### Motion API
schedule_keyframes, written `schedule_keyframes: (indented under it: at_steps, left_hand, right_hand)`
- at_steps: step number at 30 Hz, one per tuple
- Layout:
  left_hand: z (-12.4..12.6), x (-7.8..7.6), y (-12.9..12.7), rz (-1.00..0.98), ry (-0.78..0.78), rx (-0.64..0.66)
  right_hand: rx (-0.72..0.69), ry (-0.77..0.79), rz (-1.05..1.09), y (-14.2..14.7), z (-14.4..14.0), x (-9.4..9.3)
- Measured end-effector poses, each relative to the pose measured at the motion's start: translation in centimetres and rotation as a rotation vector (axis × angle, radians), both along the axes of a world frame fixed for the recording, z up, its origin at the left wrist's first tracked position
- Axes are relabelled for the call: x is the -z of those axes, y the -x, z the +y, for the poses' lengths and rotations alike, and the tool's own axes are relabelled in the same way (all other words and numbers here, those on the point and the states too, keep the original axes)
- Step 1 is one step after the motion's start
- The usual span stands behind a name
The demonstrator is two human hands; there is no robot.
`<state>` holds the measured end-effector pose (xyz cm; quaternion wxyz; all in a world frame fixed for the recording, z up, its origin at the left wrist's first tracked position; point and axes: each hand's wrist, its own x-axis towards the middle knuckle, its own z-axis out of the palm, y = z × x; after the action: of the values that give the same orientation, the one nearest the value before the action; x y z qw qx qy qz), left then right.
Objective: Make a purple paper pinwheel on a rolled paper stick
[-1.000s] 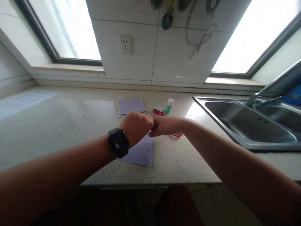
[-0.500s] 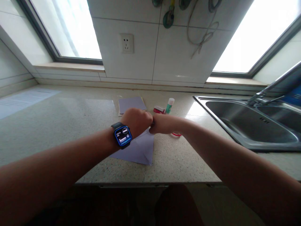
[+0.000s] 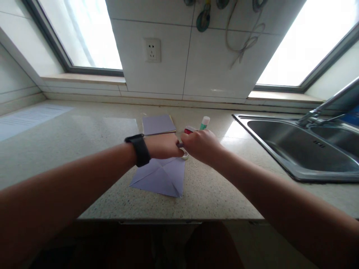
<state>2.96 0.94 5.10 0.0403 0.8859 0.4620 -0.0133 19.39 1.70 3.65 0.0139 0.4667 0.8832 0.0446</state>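
A: Report hand positions.

B: My left hand (image 3: 164,146) lies on the far edge of the lilac paper sheet (image 3: 161,176), palm down, fingers pointing to 3 o'clock. A black watch (image 3: 139,150) sits on that wrist. My right hand (image 3: 200,145) meets it from the 3 o'clock side, fingertips touching.

A: Grip state?

B: Left hand: flat, pressing the sheet, clasping nothing. Right hand: fingers curled around a small object at the sheet's far right corner; I cannot tell what it is, as the hand hides most of it.

A: Location of the sheet?

B: It lies flat on the speckled countertop (image 3: 84,149), near the front edge, with creases crossing at its middle.

A: Surroundings?

B: At 12 o'clock from the sheet: a lilac paper stack (image 3: 158,124). At 1 o'clock: a glue stick (image 3: 204,122), upright, just behind my right hand. At 3 o'clock, well apart: the steel sink (image 3: 297,149).
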Motion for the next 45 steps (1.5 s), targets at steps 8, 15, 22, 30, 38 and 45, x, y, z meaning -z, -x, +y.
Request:
schedule_keyframes:
  at_steps: [8,15,22,30,38,45]
  left_hand:
    - [-2.7,0.9,-0.7,0.043,-0.277,-0.076]
    - [-1.2,-0.2,-0.5,-0.006,-0.047,-0.079]
    - [-0.1,-1.5,0.6,-0.18,0.466,0.032]
    - [-0.5,-0.2,-0.6,-0.169,0.03,0.038]
    - [-2.2,0.9,-1.0,-0.039,-0.225,-0.131]
    - [-2.1,-0.4,-1.1,-0.052,-0.053,-0.085]
  right_hand:
    - [-0.071,0.333,-0.058,-0.3,1.0,-0.4]
    - [-0.038,-0.003,-0.027,-0.1,0.2,-0.4]
    - [-0.112,-0.31,-0.023,-0.4,-1.0,-0.1]
    - [0.002,-0.117,0.0,0.5,-1.2,-0.5]
    - [-0.098,0.334,-0.05,0.9,0.4,-1.9]
    - [-0.106,0.158,-0.03,0.4,-0.1,-1.2]
